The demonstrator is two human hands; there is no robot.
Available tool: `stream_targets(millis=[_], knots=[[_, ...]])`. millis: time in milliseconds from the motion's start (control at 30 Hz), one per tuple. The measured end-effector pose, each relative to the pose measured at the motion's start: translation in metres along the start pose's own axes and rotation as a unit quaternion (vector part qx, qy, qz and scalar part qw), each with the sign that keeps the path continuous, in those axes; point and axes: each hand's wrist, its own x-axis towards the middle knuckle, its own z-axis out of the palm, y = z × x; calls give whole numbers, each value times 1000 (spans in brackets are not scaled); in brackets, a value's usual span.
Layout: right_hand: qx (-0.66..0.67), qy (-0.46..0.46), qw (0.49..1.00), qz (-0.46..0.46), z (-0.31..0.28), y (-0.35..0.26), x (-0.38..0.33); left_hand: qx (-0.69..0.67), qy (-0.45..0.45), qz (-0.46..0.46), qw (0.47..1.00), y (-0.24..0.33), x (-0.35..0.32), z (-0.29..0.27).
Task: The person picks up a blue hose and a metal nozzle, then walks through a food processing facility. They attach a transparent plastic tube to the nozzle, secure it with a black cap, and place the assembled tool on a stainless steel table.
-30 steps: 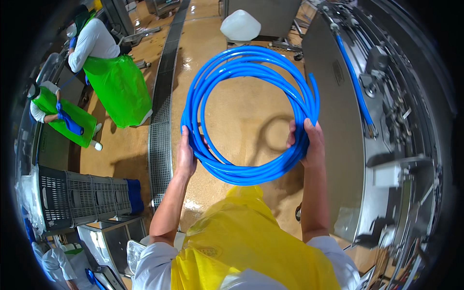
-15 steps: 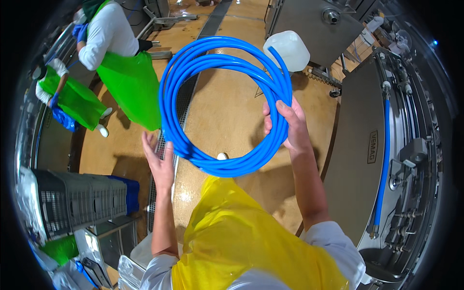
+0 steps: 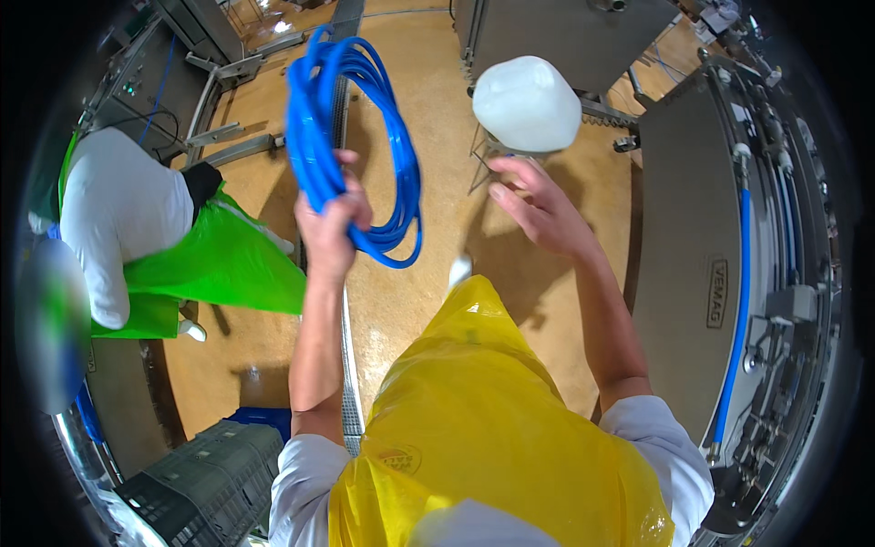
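A coiled blue hose (image 3: pixel 314 137) hangs in my left hand (image 3: pixel 335 219), whose fingers wrap round the coil's lower side. The loops are turned partly edge-on, and their right side droops over the floor. My right hand (image 3: pixel 538 205) is empty, its fingers apart, close below a white plastic jug (image 3: pixel 527 105). The jug rests on a thin metal stand (image 3: pixel 477 169), mostly hidden beneath it. My yellow apron (image 3: pixel 474 383) fills the lower middle.
A co-worker in a green apron (image 3: pixel 219 264) bends at the left. Grey plastic crates (image 3: pixel 210 474) stand at the lower left. A large steel machine (image 3: pixel 679 237) with a blue hose (image 3: pixel 735 319) lines the right side. A drain channel (image 3: pixel 350 383) runs along the tan floor (image 3: pixel 437 82).
The coil has passed from my right hand to my left and swung leftward, turning edge-on. My right hand has let go. The green-aproned co-worker now appears further left and lower.
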Motion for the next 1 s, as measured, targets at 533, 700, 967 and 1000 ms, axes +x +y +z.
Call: stream_targets(millis=[533, 700, 967, 1000], knots=[[364, -184, 901, 146, 32, 38, 411, -413, -107, 48, 903, -13, 328, -111], [330, -121, 936, 2, 39, 85, 539, -198, 227, -5, 953, -37, 428, -121], [21, -62, 996, -55, -57, 89, 783, -164, 97, -53, 980, -139, 638, -213], [-38, 34, 994, -97, -70, 74, 812, -162, 91, -63, 981, -145, 666, -216]])
